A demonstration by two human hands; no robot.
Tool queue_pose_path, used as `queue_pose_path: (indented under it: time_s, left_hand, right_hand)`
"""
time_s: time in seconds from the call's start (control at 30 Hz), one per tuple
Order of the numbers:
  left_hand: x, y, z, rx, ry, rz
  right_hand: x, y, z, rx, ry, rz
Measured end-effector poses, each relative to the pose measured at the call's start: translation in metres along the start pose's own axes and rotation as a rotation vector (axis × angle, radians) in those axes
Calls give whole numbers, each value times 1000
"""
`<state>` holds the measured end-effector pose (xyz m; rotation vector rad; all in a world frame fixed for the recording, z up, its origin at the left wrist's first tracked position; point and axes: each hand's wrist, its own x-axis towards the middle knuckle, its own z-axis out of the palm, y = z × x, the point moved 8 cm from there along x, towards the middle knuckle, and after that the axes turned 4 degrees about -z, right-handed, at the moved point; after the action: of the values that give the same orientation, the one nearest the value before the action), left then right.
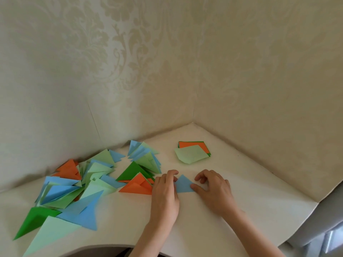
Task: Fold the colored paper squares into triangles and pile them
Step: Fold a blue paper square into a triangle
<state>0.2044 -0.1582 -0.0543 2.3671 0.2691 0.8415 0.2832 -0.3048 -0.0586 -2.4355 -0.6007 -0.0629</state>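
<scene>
Blue triangle (pixel 183 184): a small light-blue paper folded into a triangle, lying flat on the bench (pixel 241 182) between the two hands, apex pointing away from the person, long edge nearest them.
Left hand (pixel 165 190): palm down on the bench, fingers curled, fingertips pressing the triangle's left corner; its outer edge lies just beside an orange triangle (pixel 137 188).
Right hand (pixel 213 188): palm down, thumb stretched along the bench and pressing the triangle's lower right corner; the other fingers are curled above the bench just right of the apex. Whether they touch the paper I cannot tell.
Forearms: both bare, entering from the bottom edge and converging on the blue triangle.
Pile of folded triangles (pixel 78 182): a loose scatter spread over the left part of the bench, overlapping one another, in light green, blue, orange and dark green; some flaps stand half open. A large pale green triangle (pixel 50 232) and a dark green triangle (pixel 35 219) lie nearest the front edge.
Stack of unfolded squares (pixel 194 152): well apart from the hands, toward the corner of the walls; an orange sheet shows on the stack, with a pale green sheet lying askew across its near side and dark green edges below.
Bench: white, fitted into a corner between two walls with cream patterned wallpaper (pixel 130 62).
</scene>
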Motion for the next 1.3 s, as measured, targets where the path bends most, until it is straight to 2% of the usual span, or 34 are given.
queue_pose_path:
  time_s: [0.23, 0.53, 0.73, 1.0, 1.17, 1.3]
  left_hand:
    - [0, -3, 0, 17, -62, -25]
    - [2, 18, -6, 186, -199, -36]
    - [-1, 19, -7, 238, -144, -59]
    - [7, 5, 1, 73, -222, -252]
    - [2, 9, 1, 103, -172, -139]
    - [-2, 9, -1, 3, -134, -102]
  right_hand:
    - [-4, 2, -2, 73, 4, -33]
    - [-12, -5, -1, -81, 94, -71]
    - [-12, -4, -1, -82, 105, -82]
    - [-10, -1, 0, -66, 143, -96]
    - [-11, -1, 0, -45, 158, -100]
    - [-10, 0, -3, 19, 164, -100]
